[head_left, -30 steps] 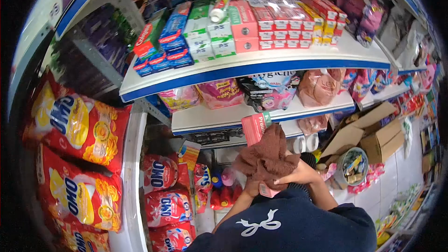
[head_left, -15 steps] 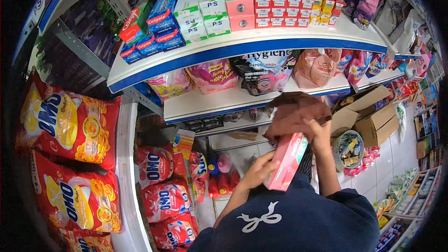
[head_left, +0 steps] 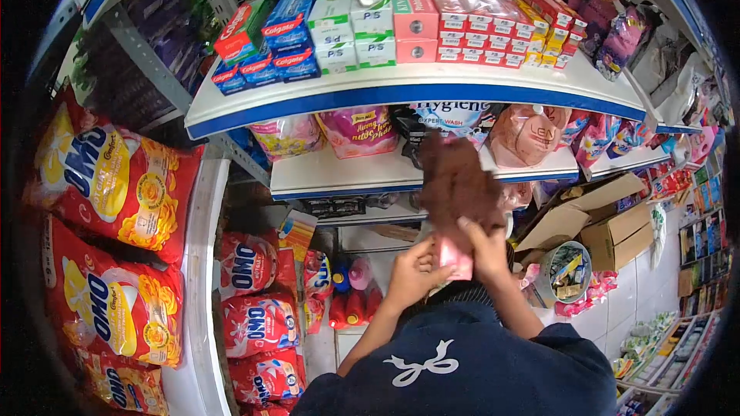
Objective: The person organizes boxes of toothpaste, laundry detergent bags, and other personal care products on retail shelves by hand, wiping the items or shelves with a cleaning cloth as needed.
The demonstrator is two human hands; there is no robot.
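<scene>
The left hand is closed on the lower end of a pink box, and the right hand just beside it grips a brown cloth that lies over the upper part of the box. Above both hands a white shelf carries detergent pouches. To the left of the left hand lie red detergent bags.
</scene>
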